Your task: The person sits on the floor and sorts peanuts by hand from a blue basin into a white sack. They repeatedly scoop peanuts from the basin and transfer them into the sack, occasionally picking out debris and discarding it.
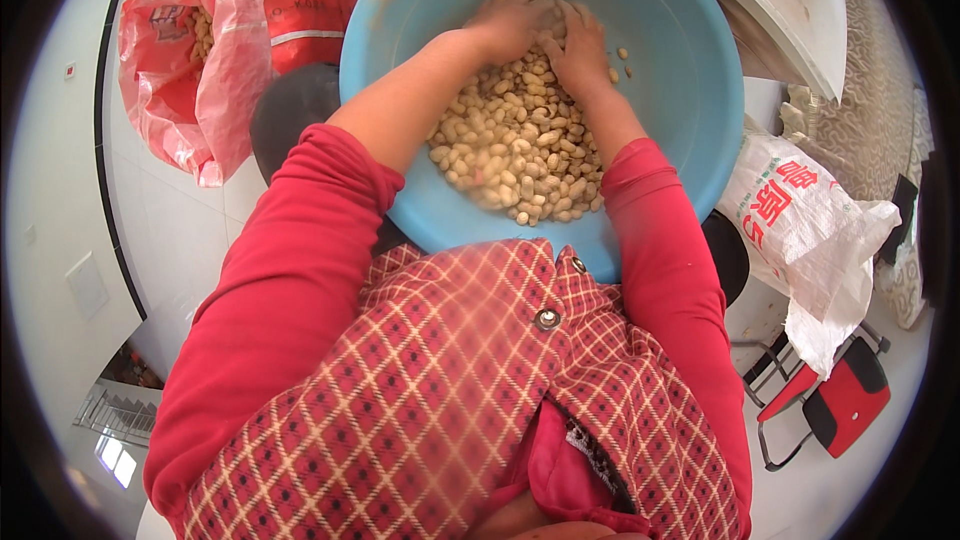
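A large blue plastic basin (667, 90) stands before me with a heap of unshelled peanuts (525, 142) in it. My left hand (514, 24) rests on the far part of the heap, its fingers pointing right. Close beside it, my right hand (581, 49) lies on the peanuts with the fingers pointing away from me. The fingertips of both hands nearly meet over some peanuts. Whether either hand grips any cannot be told. A few loose peanuts (622, 54) lie on the basin's floor to the right of my right hand.
At the left stand an open pink plastic woven sack (232, 90) with peanuts inside and a red bag (304, 11). A white woven sack (795, 202) lies at the right, above a red and black folding chair (847, 397). A white table edge (810, 15) juts in at the upper right.
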Demonstrator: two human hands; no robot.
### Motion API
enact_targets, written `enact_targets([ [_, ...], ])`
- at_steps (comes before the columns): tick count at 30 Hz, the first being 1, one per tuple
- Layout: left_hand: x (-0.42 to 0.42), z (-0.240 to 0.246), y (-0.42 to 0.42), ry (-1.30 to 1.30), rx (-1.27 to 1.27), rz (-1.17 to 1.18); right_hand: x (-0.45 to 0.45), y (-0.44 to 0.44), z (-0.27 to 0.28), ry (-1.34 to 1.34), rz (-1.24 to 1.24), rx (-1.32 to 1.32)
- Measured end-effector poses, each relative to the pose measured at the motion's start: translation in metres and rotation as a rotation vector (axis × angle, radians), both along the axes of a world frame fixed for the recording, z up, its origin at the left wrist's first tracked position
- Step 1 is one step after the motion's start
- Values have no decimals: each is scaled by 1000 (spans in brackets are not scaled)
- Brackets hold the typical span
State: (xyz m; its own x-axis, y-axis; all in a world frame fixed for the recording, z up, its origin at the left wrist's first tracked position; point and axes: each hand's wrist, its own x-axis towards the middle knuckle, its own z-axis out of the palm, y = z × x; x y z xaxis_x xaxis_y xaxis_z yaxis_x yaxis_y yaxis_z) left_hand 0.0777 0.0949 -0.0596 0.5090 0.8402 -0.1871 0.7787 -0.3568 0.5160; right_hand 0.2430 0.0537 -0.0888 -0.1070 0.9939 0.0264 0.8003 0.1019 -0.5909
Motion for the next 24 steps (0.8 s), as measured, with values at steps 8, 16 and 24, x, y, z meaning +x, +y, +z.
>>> enact_targets([
  [8, -3, 69, -43, 311, -497, -213, 1, -60, 69, 79, 271, -367],
  [16, -34, 94, -73, -203, -652, -182, 70, -96, 94, 67, 187, -454],
  [24, -23, 36, -89, 118, -321, 538, 60, -106, 24, -148, -308, -346],
])
